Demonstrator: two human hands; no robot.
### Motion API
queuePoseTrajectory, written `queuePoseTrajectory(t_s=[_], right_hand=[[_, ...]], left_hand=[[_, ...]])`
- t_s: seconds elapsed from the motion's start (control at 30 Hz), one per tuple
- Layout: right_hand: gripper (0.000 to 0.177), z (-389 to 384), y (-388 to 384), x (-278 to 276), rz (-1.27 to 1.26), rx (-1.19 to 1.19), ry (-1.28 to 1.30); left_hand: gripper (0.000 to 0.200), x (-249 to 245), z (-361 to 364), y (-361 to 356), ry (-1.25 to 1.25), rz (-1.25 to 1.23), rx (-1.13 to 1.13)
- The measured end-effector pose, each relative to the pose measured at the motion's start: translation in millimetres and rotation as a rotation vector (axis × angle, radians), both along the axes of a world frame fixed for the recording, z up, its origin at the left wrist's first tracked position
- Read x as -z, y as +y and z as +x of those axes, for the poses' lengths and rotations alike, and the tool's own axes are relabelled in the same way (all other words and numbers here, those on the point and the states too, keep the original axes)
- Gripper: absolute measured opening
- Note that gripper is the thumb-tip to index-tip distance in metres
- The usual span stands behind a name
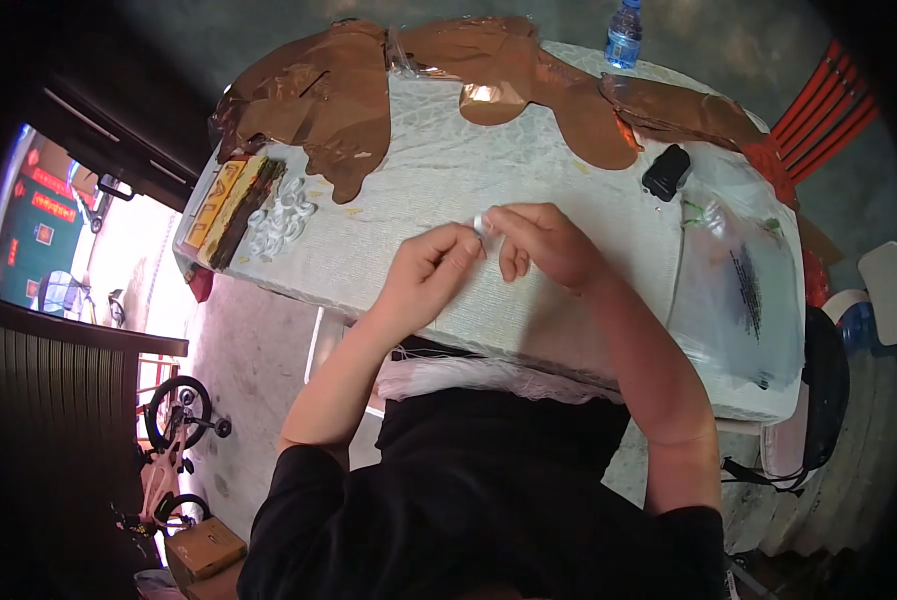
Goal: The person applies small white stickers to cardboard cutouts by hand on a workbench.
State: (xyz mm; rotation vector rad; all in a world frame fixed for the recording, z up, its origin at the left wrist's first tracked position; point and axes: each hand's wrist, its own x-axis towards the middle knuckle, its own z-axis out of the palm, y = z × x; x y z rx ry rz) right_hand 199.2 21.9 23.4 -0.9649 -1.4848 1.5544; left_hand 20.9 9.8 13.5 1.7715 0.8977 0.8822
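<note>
Over the white, textured worktop [359,245], the left hand [431,268] and the right hand [547,243] almost meet, both pinching a small white band [480,226] between their fingertips — a loose pile of white loops [281,220] lies off to the person's left.

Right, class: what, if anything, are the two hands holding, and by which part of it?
A small white piece, material unclear, is held by the left hand and the right hand, seemingly at its edges; its exact shape is hidden.
</note>
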Motion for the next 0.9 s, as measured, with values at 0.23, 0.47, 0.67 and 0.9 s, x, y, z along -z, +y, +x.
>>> queuePoseTrajectory(t_s=[0.23, 0.47, 0.67, 0.9], right_hand=[[0.033, 1.8, 1.1, 3.5, -0.226, -0.183, 0.202], [0.031, -3.4, -3.0, -1.7, 0.103, -0.047, 0.058], [0.022, -9.4, -6.3, 12.3, 0.131, 0.016, 0.009], [0.016, -7.3, -5.2, 13.9, 0.107, -0.062, -0.143]], left_hand=[[0.017, 16.2, -4.3, 13.2, -0.17, -0.217, -0.053], [0.019, 17.0, 4.9, 2.2, -0.245, -0.329, -0.033], [0.014, 7.6, 3.1, -0.3, 0.053, 0.068, -0.141], [0.01, -10.6, -5.4, 5.4, 0.253, 0.27, -0.178]])
